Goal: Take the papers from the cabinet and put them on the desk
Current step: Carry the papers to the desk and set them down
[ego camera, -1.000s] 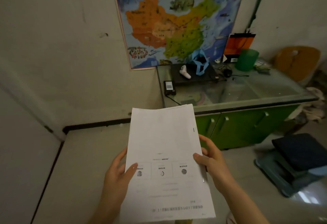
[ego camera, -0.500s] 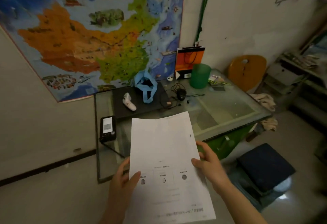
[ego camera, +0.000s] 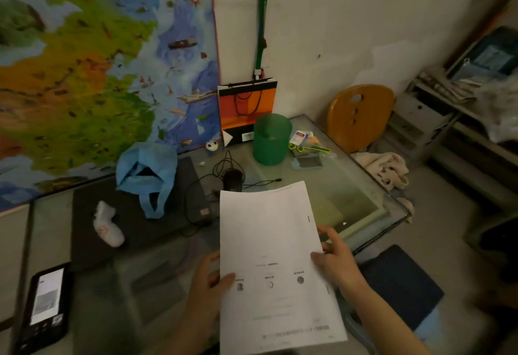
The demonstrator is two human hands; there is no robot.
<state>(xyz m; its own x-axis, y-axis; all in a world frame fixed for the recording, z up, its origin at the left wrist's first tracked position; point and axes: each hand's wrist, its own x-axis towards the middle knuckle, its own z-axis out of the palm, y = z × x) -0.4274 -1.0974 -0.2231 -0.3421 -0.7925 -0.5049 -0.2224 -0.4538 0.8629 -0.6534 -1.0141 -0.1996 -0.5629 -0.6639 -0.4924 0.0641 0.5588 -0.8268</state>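
Observation:
A stack of white printed papers point(ego camera: 269, 242) is held in the air over the front part of the glass-topped desk point(ego camera: 330, 186). My left hand point(ego camera: 207, 290) grips its lower left edge, thumb on top. Gripping the right edge is my right hand point(ego camera: 333, 259), its thumb also on the sheet. The papers hover above the glass and do not rest on it. The cabinet is out of view.
On the desk lie a black mat point(ego camera: 131, 220) with a white controller point(ego camera: 108, 225) and blue bag point(ego camera: 145, 172), a phone point(ego camera: 44, 304), a mouse point(ego camera: 232, 181) with cable, a green bin point(ego camera: 272, 138), an orange bag point(ego camera: 246, 110) and cards point(ego camera: 305, 144). A wooden chair point(ego camera: 358, 116) and dark stool point(ego camera: 400, 287) stand to the right.
The view has closed in on the desk. The papers, still held in both hands, have come from in front of the desk to over its glass top.

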